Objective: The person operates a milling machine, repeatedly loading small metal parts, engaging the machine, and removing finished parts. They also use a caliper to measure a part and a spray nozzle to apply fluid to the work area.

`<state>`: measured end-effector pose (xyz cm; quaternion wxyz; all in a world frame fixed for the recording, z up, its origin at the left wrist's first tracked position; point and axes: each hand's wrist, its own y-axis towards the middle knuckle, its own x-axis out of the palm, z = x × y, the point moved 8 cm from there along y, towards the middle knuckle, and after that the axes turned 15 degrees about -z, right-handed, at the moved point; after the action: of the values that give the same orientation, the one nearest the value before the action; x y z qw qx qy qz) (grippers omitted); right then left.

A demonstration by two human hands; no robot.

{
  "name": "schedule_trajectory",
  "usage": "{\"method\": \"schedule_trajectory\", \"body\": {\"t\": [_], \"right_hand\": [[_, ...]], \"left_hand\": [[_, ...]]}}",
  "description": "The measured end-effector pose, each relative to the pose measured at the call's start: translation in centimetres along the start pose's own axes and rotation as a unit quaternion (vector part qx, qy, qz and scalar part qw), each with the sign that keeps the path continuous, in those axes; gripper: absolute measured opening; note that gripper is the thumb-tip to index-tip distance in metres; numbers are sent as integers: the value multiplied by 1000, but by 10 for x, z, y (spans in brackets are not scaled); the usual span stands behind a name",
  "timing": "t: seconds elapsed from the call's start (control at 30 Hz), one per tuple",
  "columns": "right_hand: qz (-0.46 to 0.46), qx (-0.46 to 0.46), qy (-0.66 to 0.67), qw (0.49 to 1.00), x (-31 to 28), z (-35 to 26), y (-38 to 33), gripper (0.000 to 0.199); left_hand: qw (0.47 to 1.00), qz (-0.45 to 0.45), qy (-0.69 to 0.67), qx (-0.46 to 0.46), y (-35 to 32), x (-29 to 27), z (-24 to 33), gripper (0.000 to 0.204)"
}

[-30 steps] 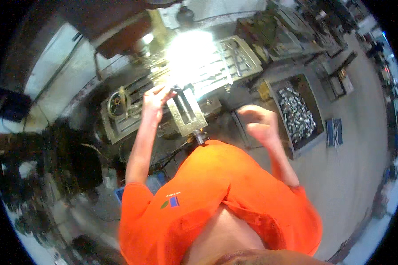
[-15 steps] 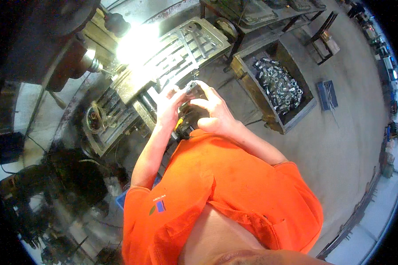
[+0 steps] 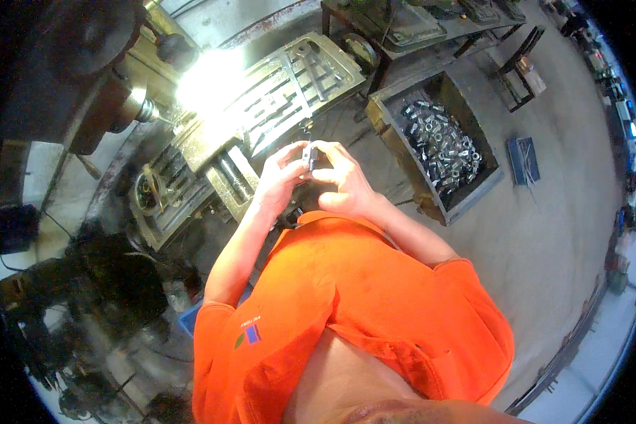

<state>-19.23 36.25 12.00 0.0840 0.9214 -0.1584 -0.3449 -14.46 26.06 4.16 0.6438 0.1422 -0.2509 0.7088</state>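
Note:
Between my two hands is a small grey metal part (image 3: 309, 157), roughly block-shaped, with what looks like a hole in its face. My left hand (image 3: 283, 173) pinches it from the left with thumb and fingers. From the right, the fingertips of my right hand (image 3: 343, 177) press on it too. Both hands are in front of my chest, just off the near side of the machine's slotted table (image 3: 325, 67). Left of them is a machine vise (image 3: 226, 177) with an exposed screw, under a chuck (image 3: 147, 111) with a thin bit.
A bright lamp glares over the vise. To the right stands a metal bin (image 3: 396, 145) with many shiny metal fittings (image 3: 445, 145). Past it, a blue tray (image 3: 523, 161) with thin rods lies on the floor. A dark bench (image 3: 417, 42) stands behind.
The part has turned more upright between my fingers. My hands have closed in on it, the left moving slightly right and down. The yellow thing beneath them is now out of sight.

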Motion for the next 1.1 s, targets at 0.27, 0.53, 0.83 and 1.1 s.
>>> {"method": "schedule_trajectory", "body": {"t": [0.27,0.53,0.83,1.1], "right_hand": [[-95,2,49,994,14,31,17,22],[-172,-198,-66,963,9,-8,26,14],[-132,67,-49,988,-13,111,86,28],[-141,95,-167,971,55,212,127,14]], "left_hand": [[999,47,-9,14,3,-28,-30,32],[987,106,90,79,-23,-21,8,25],[979,173,54,95,-41,-26,8,26],[975,125,-80,164,-62,-30,23,30]]}}
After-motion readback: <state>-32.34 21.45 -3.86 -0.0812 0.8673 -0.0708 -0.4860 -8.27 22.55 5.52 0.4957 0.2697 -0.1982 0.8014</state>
